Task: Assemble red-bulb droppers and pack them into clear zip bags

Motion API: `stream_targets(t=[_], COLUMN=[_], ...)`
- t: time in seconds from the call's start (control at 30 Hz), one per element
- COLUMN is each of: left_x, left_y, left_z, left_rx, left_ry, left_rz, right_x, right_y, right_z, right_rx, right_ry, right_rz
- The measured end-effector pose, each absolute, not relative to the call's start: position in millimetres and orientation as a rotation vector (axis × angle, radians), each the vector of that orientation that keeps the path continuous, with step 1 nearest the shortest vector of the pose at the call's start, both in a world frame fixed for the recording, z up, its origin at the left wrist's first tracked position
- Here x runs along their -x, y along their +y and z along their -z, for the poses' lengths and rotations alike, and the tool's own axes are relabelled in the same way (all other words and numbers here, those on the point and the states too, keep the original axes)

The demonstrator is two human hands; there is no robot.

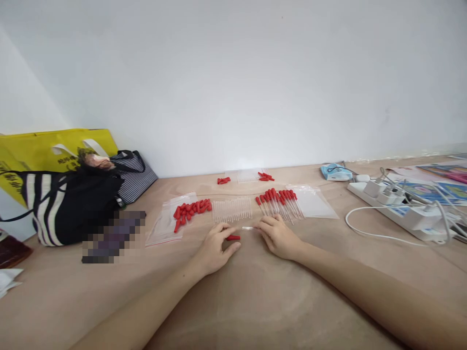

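My left hand point(215, 249) rests on the wooden table point(255, 301) and pinches a small red rubber cap point(233, 237) between thumb and fingers. My right hand point(278, 236) lies beside it and pinches a thin clear glass tube point(250, 228) that points toward the cap; the two are a little apart. Just beyond my hands lie a heap of red caps point(191, 210) on a clear plastic bag, a row of bare clear tubes point(232, 209), and a row of tubes fitted with red caps point(279, 200).
Further back are more caps point(224, 180) and tubes point(265, 176) near the white wall. An empty clear bag point(314, 201) lies right of the rows. A power strip point(401, 209) with plugs and cables sits at right. A striped bag point(62, 204) and yellow bag point(54, 146) stand at left.
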State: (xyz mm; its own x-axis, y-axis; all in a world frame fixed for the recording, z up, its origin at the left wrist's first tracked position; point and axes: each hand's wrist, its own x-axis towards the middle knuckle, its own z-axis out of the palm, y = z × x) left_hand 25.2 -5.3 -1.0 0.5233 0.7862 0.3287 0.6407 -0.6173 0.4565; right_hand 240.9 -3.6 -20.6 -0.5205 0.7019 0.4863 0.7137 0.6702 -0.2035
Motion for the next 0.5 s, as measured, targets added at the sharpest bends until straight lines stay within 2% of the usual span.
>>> stream_targets(t=[0.3, 0.5], left_x=[-29, -30], left_y=[-4, -7], left_z=[3, 1], left_rx=[-2.560, -2.483], left_ry=[1.186, 1.179], left_rz=[-0.885, -0.858], right_x=[-232, -230], right_y=[-14, -16], right_z=[17, 16], right_rx=[1.040, 1.013], right_ry=[-2.261, -2.220], right_rz=[-0.013, 0.025])
